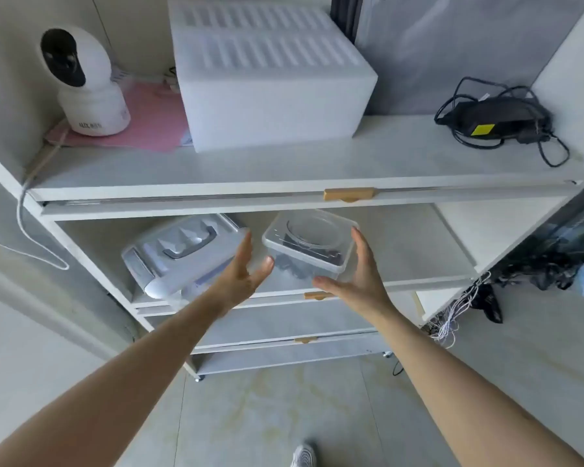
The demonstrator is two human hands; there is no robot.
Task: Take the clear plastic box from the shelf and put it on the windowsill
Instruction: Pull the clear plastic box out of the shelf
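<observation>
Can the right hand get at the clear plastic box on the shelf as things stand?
Probably yes. The right hand is open at the clear plastic box's right side, with nothing between them. The box sits near the shelf front edge; the grey case lies on its far side.

You are looking at a white shelf unit (284,193) with small tan-gold handles (348,194) on its front edges. At the top shelf's left end stands a white camera (86,92) with a black face, on a pink sheet (149,123). Beside it sits a white foam block (270,79) patterned with rows of slots. At the right end lies a black power adapter (496,117) with a yellow label and black cord. On the lower shelf, your clear plastic box (309,246) holds dark contents, next to a pale grey case (182,254). The floor (284,416) is pale tile with faint yellowish veining.
</observation>
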